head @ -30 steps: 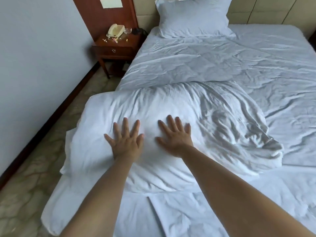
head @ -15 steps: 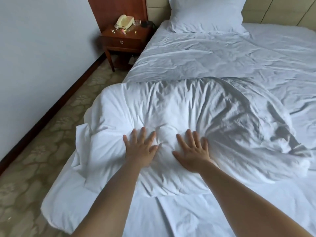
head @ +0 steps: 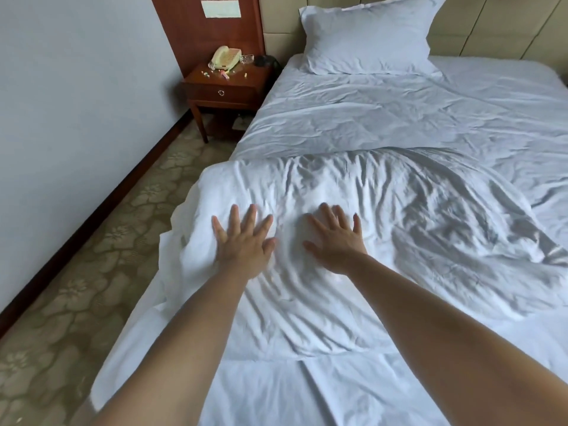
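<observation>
Head view looks down on both forearms, which reach onto a bunched white duvet (head: 399, 216) lying across the near half of the bed (head: 307, 395). It may be a large soft pillow instead; the folds hide its edges. The left hand (head: 242, 247) lies flat on it near its left end, fingers straight and splayed. The right hand (head: 335, 244) lies flat just beside it toward the middle, fingers also straight. Neither hand pinches the cloth.

Half a second ago the two hands sat close together with thumbs nearly meeting. Now they are further apart, the left nearer the overhanging left edge, and the creases between them look shallower. That reads as a smoothing stroke outward from the centre, so the left part is probably nearly flat, while the deep shadowed folds on the right remain untouched. A pillow (head: 365, 35) leans at the headboard, and a telephone (head: 225, 57) sits on the nightstand (head: 224, 87).
</observation>
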Motion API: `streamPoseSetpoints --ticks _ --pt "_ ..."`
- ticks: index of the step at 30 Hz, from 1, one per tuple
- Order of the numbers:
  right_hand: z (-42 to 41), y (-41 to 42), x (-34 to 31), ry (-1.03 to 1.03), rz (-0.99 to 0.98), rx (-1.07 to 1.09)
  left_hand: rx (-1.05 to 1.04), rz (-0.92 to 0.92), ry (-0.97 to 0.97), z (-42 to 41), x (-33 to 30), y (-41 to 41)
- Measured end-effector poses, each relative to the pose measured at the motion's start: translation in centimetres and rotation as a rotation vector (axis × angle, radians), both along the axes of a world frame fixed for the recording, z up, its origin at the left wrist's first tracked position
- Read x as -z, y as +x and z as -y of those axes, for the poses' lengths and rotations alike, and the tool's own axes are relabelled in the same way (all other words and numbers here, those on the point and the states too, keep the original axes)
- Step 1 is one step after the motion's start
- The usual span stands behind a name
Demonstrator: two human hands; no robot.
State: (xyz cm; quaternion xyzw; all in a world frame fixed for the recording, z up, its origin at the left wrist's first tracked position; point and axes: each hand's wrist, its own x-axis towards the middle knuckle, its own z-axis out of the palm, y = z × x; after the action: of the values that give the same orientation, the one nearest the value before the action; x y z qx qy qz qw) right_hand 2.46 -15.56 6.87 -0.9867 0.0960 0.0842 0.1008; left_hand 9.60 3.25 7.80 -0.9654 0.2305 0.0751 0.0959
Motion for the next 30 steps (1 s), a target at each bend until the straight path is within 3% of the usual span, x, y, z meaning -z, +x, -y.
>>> streamPoseSetpoints --ticks 6,12,17,23,30 --pt "-1.1 2.0 4.6 -0.066 0.021 0.117 -0.060 0.000 -0.201 -0.9 4.7 3.9" --pt "-1.7 2.6 9.1 -0.138 0.019 0.138 -0.045 0.087 -0.280 -0.6 10.9 4.4" --pt "-1.6 4.0 12.1 -0.176 0.016 0.141 -0.079 0.036 -0.280 0.2 13.7 5.7" --pt "-0.8 6.0 12.4 -0.169 -0.145 0.116 -0.068 -0.247 -0.081 1.8 13.3 9.0" --pt "-2.6 2.0 8.7 -0.007 -0.195 0.156 -0.100 -0.136 -0.155 0.5 9.4 3.9"
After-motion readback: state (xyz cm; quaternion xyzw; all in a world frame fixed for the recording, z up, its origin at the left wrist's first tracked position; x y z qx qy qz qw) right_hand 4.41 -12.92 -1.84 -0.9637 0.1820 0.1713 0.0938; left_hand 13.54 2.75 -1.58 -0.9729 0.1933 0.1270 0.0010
